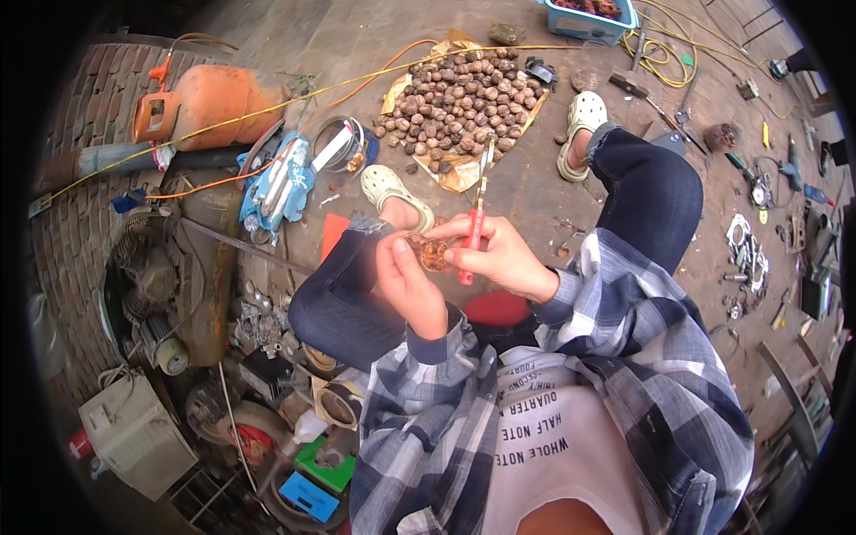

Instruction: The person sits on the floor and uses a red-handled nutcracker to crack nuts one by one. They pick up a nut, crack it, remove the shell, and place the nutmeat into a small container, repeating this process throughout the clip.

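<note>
Between my hands is a cracked walnut [435,256], its brown inside facing up. My left hand [413,284] grips it from the left side with thumb and fingers. In my right hand [505,257] are red-handled pliers [474,244], their metal jaws pointing away from me towards the nut pile. My right thumb and fingertips also reach the walnut's right edge. On the ground ahead, whole walnuts [468,100] lie heaped on a flattened brown paper sheet [461,175]. A few loose ones sit off the sheet.
An orange gas cylinder [214,107] lies at the left, with a yellow cord [321,93] stretched across the area. Tools and metal parts [745,251] litter the right side. A hammer [628,83] and a blue bin [592,23] are farther off. Machine parts [157,281] crowd the lower left.
</note>
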The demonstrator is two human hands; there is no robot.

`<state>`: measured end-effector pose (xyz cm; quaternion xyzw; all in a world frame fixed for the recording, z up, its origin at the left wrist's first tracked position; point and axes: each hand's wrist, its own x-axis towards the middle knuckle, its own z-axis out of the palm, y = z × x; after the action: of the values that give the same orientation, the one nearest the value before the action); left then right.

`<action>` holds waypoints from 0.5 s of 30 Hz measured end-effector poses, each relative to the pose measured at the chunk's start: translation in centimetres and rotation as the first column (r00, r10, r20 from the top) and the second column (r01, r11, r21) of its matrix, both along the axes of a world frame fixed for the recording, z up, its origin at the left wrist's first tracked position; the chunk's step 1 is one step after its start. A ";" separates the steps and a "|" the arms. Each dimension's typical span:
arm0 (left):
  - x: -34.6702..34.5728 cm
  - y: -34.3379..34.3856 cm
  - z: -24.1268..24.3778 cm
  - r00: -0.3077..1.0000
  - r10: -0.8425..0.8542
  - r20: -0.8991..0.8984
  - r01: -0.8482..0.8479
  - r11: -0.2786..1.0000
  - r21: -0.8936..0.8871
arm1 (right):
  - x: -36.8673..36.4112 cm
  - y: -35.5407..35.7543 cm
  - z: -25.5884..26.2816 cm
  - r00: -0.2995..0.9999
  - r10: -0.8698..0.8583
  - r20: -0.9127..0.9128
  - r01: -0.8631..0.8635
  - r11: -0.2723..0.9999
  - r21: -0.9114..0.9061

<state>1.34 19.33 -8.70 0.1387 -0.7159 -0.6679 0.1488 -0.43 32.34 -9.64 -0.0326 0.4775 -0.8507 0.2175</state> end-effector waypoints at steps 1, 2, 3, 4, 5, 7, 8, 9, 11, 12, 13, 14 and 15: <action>0.0 -0.1 0.2 1.000 0.001 0.012 -0.002 0.999 0.040 | -0.2 0.2 -0.1 1.000 0.022 -0.022 -0.022 1.000 0.004; 0.0 -0.2 0.5 1.000 0.001 0.024 -0.003 0.997 0.080 | -0.4 0.3 -0.1 0.998 0.044 -0.045 -0.044 0.999 0.009; -0.1 -0.4 0.8 0.999 0.003 0.047 -0.012 0.981 0.196 | -0.5 0.5 0.2 0.997 0.067 -0.045 -0.067 0.998 0.004; -0.4 -0.6 1.3 0.998 0.001 0.070 -0.023 0.951 0.308 | -0.6 0.8 0.6 0.995 0.090 -0.045 -0.090 0.996 -0.001; -0.5 -0.7 1.6 0.996 -0.004 0.092 -0.035 0.909 0.416 | -0.7 0.9 0.8 0.993 0.113 -0.045 -0.113 0.994 -0.006; -0.8 -0.2 1.6 0.997 0.049 0.063 -0.061 0.975 0.214 | -0.5 0.6 0.6 0.997 0.063 -0.044 -0.063 0.998 0.004; -0.9 0.2 1.6 0.998 0.062 0.001 -0.062 0.994 0.087 | -0.4 0.5 0.5 0.998 0.038 -0.044 -0.037 0.999 0.008; -0.8 -0.1 1.6 0.999 0.034 0.010 -0.034 0.999 0.029 | -0.5 0.6 0.6 0.999 0.012 -0.039 -0.011 1.000 0.022; -0.4 -0.7 1.6 0.999 -0.018 0.028 0.020 0.996 -0.086 | -0.6 0.7 1.0 0.999 -0.041 -0.028 0.042 0.998 0.051; 0.2 -1.6 1.6 0.992 -0.107 0.060 0.111 0.991 -0.068 | -0.6 0.6 0.9 0.992 -0.085 -0.096 0.092 0.993 0.072; 0.5 -2.1 1.4 0.976 -0.196 0.091 0.201 0.978 -0.046 | -0.6 0.5 0.6 0.978 -0.127 -0.164 0.143 0.986 0.090; 0.6 -2.0 0.9 0.954 -0.294 0.060 0.296 0.955 -0.031 | -0.6 0.4 0.4 0.958 -0.167 -0.232 0.196 0.975 0.105; 1.0 -1.5 1.0 0.945 -0.311 0.106 0.313 0.950 -0.003 | -0.5 0.3 0.8 0.972 -0.153 -0.179 0.167 0.984 0.063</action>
<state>2.30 17.83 -7.73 0.0567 -0.7421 -0.6678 0.0053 -0.97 32.66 -8.86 -0.0593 0.5284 -0.8401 0.1069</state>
